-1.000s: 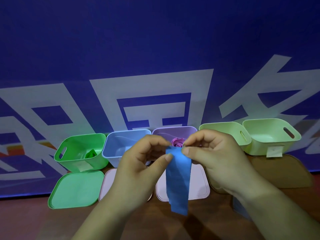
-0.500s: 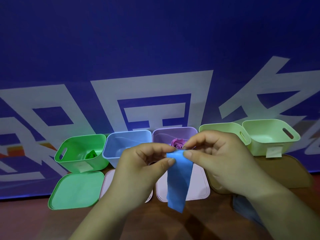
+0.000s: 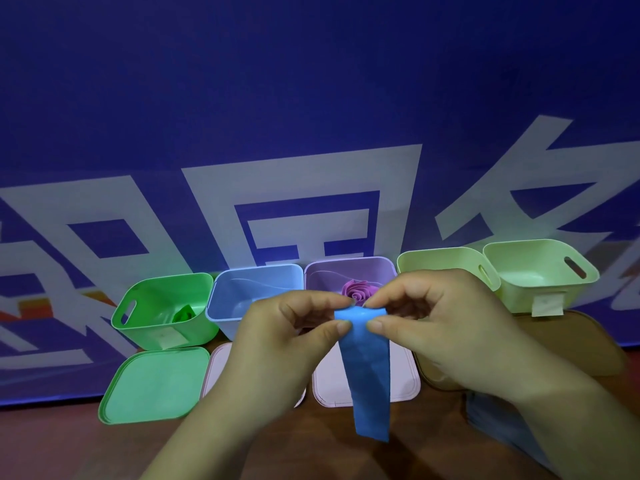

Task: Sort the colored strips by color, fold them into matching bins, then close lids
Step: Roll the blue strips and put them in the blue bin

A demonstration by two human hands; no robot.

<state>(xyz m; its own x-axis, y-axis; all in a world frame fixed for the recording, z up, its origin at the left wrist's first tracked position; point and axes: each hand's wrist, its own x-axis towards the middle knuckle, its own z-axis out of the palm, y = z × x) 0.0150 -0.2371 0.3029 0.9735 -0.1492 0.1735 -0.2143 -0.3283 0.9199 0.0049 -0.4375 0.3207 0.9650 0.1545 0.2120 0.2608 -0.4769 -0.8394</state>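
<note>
At frame centre, the left hand (image 3: 277, 336) and right hand (image 3: 446, 327) both pinch the blue strip (image 3: 367, 372) in their fingers, its rolled top before the purple bin (image 3: 382, 277)

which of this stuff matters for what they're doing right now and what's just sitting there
In use: blue strip, pinched by left hand and right hand; blue bin, open.
Idle: green bin, purple bin, pale green bins, green lid, banner.
</note>
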